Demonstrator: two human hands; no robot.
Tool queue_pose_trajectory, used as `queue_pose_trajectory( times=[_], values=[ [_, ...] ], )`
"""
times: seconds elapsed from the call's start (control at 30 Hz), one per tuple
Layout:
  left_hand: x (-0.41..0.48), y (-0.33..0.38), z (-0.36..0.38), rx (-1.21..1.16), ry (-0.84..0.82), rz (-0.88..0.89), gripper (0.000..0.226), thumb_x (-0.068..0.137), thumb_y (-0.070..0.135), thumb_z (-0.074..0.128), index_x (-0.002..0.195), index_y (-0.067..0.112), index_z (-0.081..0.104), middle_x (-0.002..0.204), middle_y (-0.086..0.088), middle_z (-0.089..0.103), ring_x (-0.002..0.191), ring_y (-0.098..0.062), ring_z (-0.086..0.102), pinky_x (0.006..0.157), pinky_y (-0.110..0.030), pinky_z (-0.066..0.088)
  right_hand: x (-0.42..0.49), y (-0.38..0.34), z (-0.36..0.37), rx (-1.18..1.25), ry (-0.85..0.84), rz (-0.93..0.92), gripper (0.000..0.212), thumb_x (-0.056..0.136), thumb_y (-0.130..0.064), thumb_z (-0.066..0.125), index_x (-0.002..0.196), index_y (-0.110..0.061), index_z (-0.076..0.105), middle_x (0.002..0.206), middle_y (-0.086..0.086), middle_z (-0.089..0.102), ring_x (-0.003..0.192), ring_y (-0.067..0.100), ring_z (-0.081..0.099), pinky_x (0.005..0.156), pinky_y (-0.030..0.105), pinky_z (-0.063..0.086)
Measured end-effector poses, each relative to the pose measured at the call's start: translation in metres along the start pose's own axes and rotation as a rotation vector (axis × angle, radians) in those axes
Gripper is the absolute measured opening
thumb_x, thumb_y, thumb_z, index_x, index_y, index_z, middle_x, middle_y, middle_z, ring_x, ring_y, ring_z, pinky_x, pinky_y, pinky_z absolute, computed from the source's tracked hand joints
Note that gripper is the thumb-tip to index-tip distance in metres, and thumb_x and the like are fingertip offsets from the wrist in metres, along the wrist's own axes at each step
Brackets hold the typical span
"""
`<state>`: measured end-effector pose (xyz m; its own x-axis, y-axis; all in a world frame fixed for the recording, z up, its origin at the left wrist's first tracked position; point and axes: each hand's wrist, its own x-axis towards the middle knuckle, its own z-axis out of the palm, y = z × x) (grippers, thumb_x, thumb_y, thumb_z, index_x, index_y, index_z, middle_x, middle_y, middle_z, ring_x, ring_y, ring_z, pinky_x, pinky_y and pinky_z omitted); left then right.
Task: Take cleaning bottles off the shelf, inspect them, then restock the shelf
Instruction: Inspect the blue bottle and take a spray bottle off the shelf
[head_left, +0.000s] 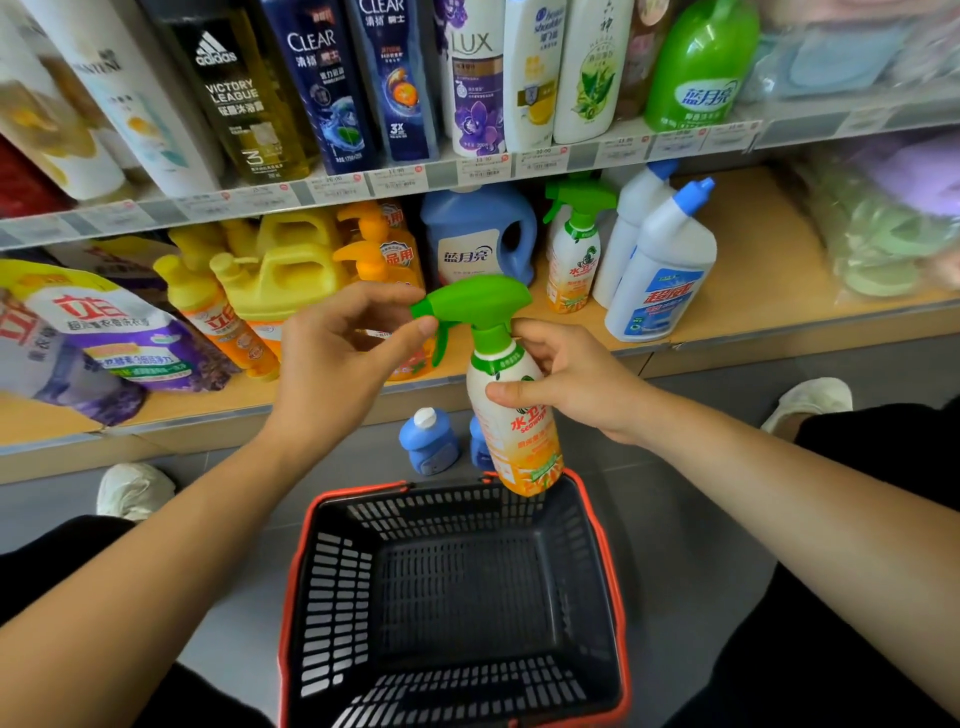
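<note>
The spray bottle (524, 447) is held upright in the air, near the shelf (753, 249) front and above the far rim of the basket (296, 571) on the floor. The right hand (566, 384) grips its white body just below the neck, thumb across the label. The left hand (337, 358) pinches the nozzle tip of the green trigger head between thumb and forefinger. A matching sprayer (574, 260) stands on the shelf behind, between a blue jug (478, 234) and white bottles (660, 270). Two small blue bottles (428, 441) stand on the floor beyond the basket.
</note>
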<state>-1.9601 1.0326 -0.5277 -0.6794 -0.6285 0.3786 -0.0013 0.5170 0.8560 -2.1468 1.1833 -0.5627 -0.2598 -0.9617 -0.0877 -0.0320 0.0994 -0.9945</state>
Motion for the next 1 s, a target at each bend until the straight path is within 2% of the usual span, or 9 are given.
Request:
queue_pose_trajectory(
  times=[0.07, 0.2, 0.27, 0.37, 0.5, 0.67, 0.77, 0.9, 1.0],
  values=[
    [0.003, -0.001, -0.002, -0.012, 0.01, -0.022, 0.017, 0.087, 0.023, 0.079, 0.103, 0.021, 0.073, 0.08, 0.014, 0.074, 0.07, -0.003, 0.07, 0.065, -0.018, 0.055, 0.0, 0.0, 0.003, -0.029, 0.013, -0.025, 0.039, 0.081, -0.008, 0.08, 0.115, -0.023, 0.067, 0.113, -0.003, 0.074, 0.108, 0.013, 0.069, 0.089, 0.03, 0.056],
    [0.001, -0.001, 0.002, -0.352, 0.021, -0.29, 0.015, 0.077, 0.028, 0.081, 0.09, 0.028, 0.076, 0.074, 0.0, 0.076, 0.068, -0.012, 0.072, 0.068, -0.022, 0.058, -0.001, -0.002, 0.005, -0.088, 0.053, -0.081, 0.036, 0.081, -0.005, 0.079, 0.109, -0.025, 0.067, 0.104, -0.012, 0.074, 0.099, 0.003, 0.068, 0.081, 0.02, 0.053],
    [0.0, -0.003, 0.004, -0.413, 0.031, -0.321, 0.016, 0.074, 0.029, 0.082, 0.089, 0.028, 0.077, 0.076, -0.001, 0.076, 0.07, -0.012, 0.07, 0.07, -0.024, 0.057, -0.001, -0.005, 0.004, -0.116, 0.069, -0.103, 0.036, 0.081, -0.004, 0.08, 0.104, -0.028, 0.066, 0.099, -0.019, 0.073, 0.094, -0.003, 0.067, 0.078, 0.014, 0.051],
    [0.0, -0.002, 0.005, -0.278, 0.042, -0.17, 0.019, 0.079, 0.024, 0.082, 0.097, 0.026, 0.076, 0.081, 0.004, 0.077, 0.074, -0.008, 0.07, 0.071, -0.021, 0.056, -0.001, -0.01, 0.002, -0.122, 0.074, -0.122, 0.036, 0.081, -0.005, 0.08, 0.103, -0.029, 0.065, 0.097, -0.021, 0.072, 0.093, -0.004, 0.066, 0.077, 0.013, 0.05],
    [0.0, 0.003, -0.001, 0.105, 0.072, 0.102, 0.028, 0.084, 0.016, 0.082, 0.111, 0.013, 0.074, 0.089, 0.011, 0.075, 0.078, -0.003, 0.071, 0.076, -0.019, 0.057, -0.003, -0.012, 0.003, -0.07, 0.043, -0.123, 0.031, 0.085, -0.005, 0.076, 0.105, -0.028, 0.067, 0.099, -0.017, 0.073, 0.093, -0.003, 0.066, 0.077, 0.014, 0.05],
    [0.0, 0.009, -0.01, 0.457, 0.139, 0.472, 0.022, 0.087, 0.004, 0.079, 0.109, 0.0, 0.076, 0.096, -0.01, 0.076, 0.08, -0.02, 0.072, 0.075, -0.03, 0.057, -0.002, -0.011, 0.001, 0.027, -0.002, -0.068, 0.037, 0.086, -0.006, 0.075, 0.116, -0.025, 0.064, 0.109, -0.01, 0.074, 0.104, 0.006, 0.068, 0.081, 0.019, 0.053],
    [0.002, 0.011, -0.013, 0.5, 0.135, 0.517, 0.02, 0.087, 0.004, 0.079, 0.106, -0.002, 0.076, 0.096, -0.013, 0.076, 0.08, -0.024, 0.072, 0.073, -0.034, 0.057, -0.001, -0.01, 0.001, 0.081, -0.001, -0.034, 0.048, 0.085, -0.007, 0.076, 0.122, -0.03, 0.057, 0.114, -0.008, 0.074, 0.108, 0.008, 0.069, 0.081, 0.019, 0.053],
    [0.002, 0.016, -0.012, 0.454, 0.105, 0.432, 0.023, 0.085, 0.002, 0.077, 0.107, -0.002, 0.075, 0.096, -0.012, 0.075, 0.079, -0.024, 0.072, 0.076, -0.031, 0.057, -0.001, -0.012, 0.001, 0.091, -0.008, -0.024, 0.044, 0.086, -0.006, 0.074, 0.121, -0.028, 0.058, 0.112, -0.005, 0.075, 0.106, 0.011, 0.07, 0.081, 0.02, 0.054],
    [0.002, 0.017, -0.014, 0.45, 0.103, 0.409, 0.022, 0.085, 0.009, 0.082, 0.104, -0.001, 0.076, 0.092, -0.009, 0.075, 0.076, -0.023, 0.071, 0.073, -0.033, 0.057, -0.001, -0.012, 0.0, 0.092, -0.014, -0.017, 0.044, 0.086, -0.005, 0.074, 0.124, -0.023, 0.059, 0.113, -0.003, 0.075, 0.107, 0.013, 0.07, 0.081, 0.022, 0.054]
  ],
)
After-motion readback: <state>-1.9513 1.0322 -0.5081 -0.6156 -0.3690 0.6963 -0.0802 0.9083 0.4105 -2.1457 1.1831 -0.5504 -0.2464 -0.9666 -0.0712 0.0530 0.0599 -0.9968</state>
